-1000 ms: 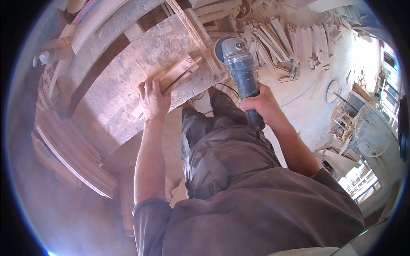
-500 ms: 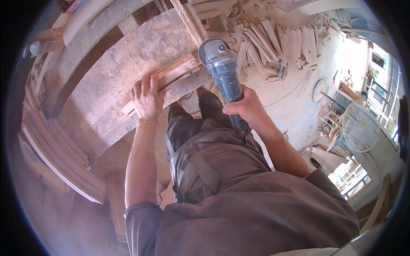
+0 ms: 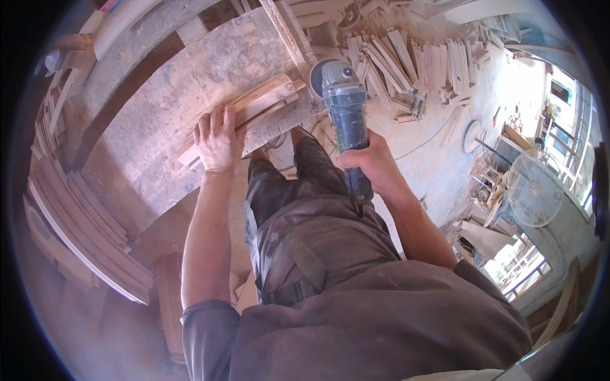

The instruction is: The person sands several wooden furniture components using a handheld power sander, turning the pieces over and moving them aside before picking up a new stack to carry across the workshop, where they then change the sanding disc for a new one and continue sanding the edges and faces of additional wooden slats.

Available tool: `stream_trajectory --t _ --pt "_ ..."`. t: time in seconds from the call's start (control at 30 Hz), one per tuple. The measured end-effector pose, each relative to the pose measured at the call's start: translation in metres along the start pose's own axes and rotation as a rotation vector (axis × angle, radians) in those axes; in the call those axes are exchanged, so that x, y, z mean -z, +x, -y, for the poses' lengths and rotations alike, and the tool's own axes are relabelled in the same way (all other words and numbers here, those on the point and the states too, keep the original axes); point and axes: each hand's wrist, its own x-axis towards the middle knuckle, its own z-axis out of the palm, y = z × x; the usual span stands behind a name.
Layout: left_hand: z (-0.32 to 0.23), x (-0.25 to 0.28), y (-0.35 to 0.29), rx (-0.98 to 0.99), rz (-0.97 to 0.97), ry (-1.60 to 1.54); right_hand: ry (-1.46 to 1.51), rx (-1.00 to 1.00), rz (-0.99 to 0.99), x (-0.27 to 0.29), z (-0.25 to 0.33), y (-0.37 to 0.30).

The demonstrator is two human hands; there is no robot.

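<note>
My right hand (image 3: pixel 375 162) is wrapped around the body of a dark blue angle grinder (image 3: pixel 346 114) with a grey head. The grinder's disc (image 3: pixel 323 77) sits just right of a wooden piece (image 3: pixel 264 98), with a gap between them. That piece is pale, narrow and lies at a slant on a worn workbench (image 3: pixel 146 120). My left hand (image 3: pixel 219 143) grips it near its lower left end, fingers over the top; the thumb side rests along its near edge. A thinner strip (image 3: pixel 279 108) lies along the near side of the piece.
Stacked curved boards (image 3: pixel 89 228) stand at the left. Many cut wood strips (image 3: pixel 394 66) are piled on the floor beyond the bench. A cable (image 3: pixel 429 143) runs across the floor. A standing fan (image 3: pixel 534 187) is at the right, by scrap wood and a bright opening.
My right hand has carried the grinder a little to the right, so its disc is farther from the wooden piece's end. My left hand keeps its hold on the piece.
</note>
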Motion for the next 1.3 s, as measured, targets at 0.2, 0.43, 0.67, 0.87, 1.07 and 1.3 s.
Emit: stream_trajectory --t 0.2,0.43,0.67,0.87,1.07,1.3 --pt "0.0 0.0 0.0 -0.01 -0.01 -0.01 -0.023 0.042 0.035 -0.004 0.006 0.003" --pt "0.0 -0.001 0.0 0.002 -0.011 -0.019 0.019 -0.006 0.066 -0.011 -0.001 0.0" --pt "-0.039 0.06 0.03 1.09 0.154 -0.746 0.157 -0.011 -0.022 0.02 -0.013 -0.009" --pt "-0.045 0.013 0.03 1.54 -0.322 -1.612 0.161 0.004 -0.028 0.031 -0.016 -0.006" --pt "-0.04 -0.007 0.06 1.66 -0.372 -1.709 0.0 0.115 -0.009 0.023 -0.017 0.003" --pt "-0.04 -0.006 0.07 1.673 -0.299 -1.64 -0.093 0.185 0.084 0.0 0.001 0.022"
